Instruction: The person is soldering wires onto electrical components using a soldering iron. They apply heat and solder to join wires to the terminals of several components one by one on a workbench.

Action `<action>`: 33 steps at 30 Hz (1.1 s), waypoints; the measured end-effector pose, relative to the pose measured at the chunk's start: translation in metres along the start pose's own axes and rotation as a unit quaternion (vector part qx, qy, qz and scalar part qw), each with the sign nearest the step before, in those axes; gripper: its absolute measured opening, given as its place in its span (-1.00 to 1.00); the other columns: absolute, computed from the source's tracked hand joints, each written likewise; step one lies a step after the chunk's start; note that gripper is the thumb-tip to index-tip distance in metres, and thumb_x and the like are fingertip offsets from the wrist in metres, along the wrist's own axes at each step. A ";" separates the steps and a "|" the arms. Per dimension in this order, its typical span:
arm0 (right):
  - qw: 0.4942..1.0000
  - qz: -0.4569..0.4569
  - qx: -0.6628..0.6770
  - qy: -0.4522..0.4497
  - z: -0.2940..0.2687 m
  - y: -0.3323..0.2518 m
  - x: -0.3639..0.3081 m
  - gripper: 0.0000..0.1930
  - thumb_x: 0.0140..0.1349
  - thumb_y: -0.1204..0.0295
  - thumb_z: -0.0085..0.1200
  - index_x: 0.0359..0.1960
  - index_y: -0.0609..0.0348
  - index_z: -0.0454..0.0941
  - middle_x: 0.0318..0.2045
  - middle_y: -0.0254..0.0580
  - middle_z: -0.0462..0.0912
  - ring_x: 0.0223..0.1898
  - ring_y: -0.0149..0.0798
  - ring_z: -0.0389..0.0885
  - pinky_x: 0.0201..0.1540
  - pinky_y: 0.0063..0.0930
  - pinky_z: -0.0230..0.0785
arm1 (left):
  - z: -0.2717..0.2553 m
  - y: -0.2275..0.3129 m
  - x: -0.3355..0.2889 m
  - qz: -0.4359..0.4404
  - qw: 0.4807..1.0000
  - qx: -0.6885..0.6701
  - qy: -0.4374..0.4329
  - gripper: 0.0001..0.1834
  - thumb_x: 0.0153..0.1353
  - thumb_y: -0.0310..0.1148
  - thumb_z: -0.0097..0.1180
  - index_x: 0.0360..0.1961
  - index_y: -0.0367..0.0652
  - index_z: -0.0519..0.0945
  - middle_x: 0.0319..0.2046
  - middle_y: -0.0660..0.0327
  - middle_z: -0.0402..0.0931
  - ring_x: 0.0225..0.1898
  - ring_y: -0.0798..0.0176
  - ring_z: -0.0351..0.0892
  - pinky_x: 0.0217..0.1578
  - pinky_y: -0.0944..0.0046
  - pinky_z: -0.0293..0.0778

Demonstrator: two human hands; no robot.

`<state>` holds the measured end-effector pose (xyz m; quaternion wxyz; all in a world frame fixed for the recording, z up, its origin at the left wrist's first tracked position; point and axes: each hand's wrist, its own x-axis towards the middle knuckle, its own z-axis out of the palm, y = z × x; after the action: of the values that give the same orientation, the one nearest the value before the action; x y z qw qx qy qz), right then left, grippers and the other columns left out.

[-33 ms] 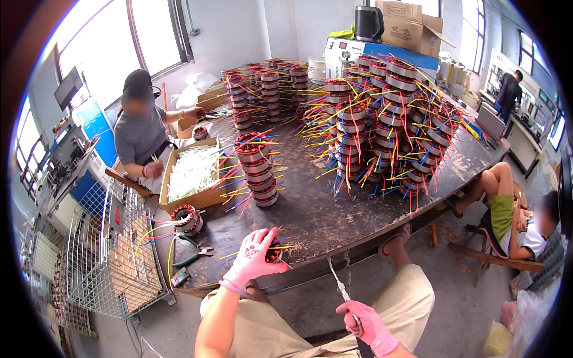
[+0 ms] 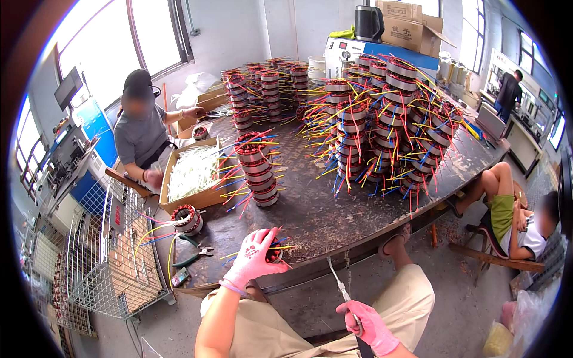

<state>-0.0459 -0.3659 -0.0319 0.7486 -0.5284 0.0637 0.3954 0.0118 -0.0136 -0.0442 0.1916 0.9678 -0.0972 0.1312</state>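
My left hand (image 2: 255,258), in a pink glove, is wrapped over a small wound motor stator (image 2: 275,253) at the table's near edge. Red coils and coloured leads poke out past the fingers; the palm hides most of it. Lower right, my pink-gloved right hand (image 2: 369,327) is closed round a slim tool (image 2: 342,289) with a thin pale metal shaft pointing up toward the table edge. Its exact kind does not show. Left of my left hand lie green-handled pliers (image 2: 191,258) and another stator (image 2: 187,220) with loose leads.
Stator stacks (image 2: 258,173) stand on the dark table (image 2: 298,209), with a bristling cluster (image 2: 382,125) to the right. A carton of white sleeves (image 2: 194,173) sits before a co-worker (image 2: 142,128). A wire cage (image 2: 113,256) stands at left; another person (image 2: 513,221) sits at right.
The co-worker's nearer hand has dropped slightly beside the carton. My own hands, the stator and the slim tool look unmoved.
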 end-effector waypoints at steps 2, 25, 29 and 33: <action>1.000 -0.001 -0.018 -0.001 -0.001 -0.001 0.001 -0.59 0.44 0.11 -0.02 -0.06 0.26 0.59 -0.61 -0.52 0.35 -0.61 -0.59 0.18 -0.55 -0.67 0.01 | 0.001 0.000 -0.001 -0.004 1.000 0.005 -0.001 0.15 -0.25 0.17 0.49 0.36 -0.16 0.31 0.19 -0.03 0.35 0.24 -0.17 0.31 0.27 -0.07 0.24; 1.000 -0.002 -0.001 -0.019 -0.003 0.006 0.002 -0.48 0.46 0.05 -0.05 -0.01 0.40 0.54 -0.68 -0.51 0.29 -0.66 -0.57 0.16 -0.62 -0.63 -0.06 | 0.005 -0.006 -0.003 0.008 1.000 0.011 0.005 0.15 -0.16 0.26 0.41 0.35 -0.25 0.29 0.20 -0.04 0.33 0.25 -0.15 0.30 0.29 -0.05 0.20; 1.000 -0.002 -0.004 -0.016 -0.006 0.009 0.003 -0.48 0.46 0.04 -0.06 -0.02 0.38 0.54 -0.68 -0.52 0.29 -0.65 -0.59 0.15 -0.62 -0.64 -0.06 | 0.003 -0.002 -0.001 0.008 1.000 0.017 0.001 0.14 -0.15 0.27 0.39 0.35 -0.25 0.29 0.20 -0.05 0.34 0.25 -0.16 0.30 0.29 -0.06 0.21; 1.000 -0.010 -0.018 -0.003 0.002 0.003 0.001 -0.48 0.45 0.03 -0.05 -0.02 0.35 0.55 -0.69 -0.52 0.28 -0.65 -0.59 0.13 -0.61 -0.64 -0.06 | 0.003 0.000 -0.003 0.004 1.000 0.027 0.006 0.14 -0.14 0.27 0.39 0.35 -0.25 0.30 0.20 -0.06 0.34 0.24 -0.17 0.31 0.27 -0.07 0.23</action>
<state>-0.0482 -0.3635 -0.0336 0.7434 -0.5406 0.0489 0.3908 0.0097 -0.0143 -0.0479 0.1655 0.9714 -0.0963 0.1403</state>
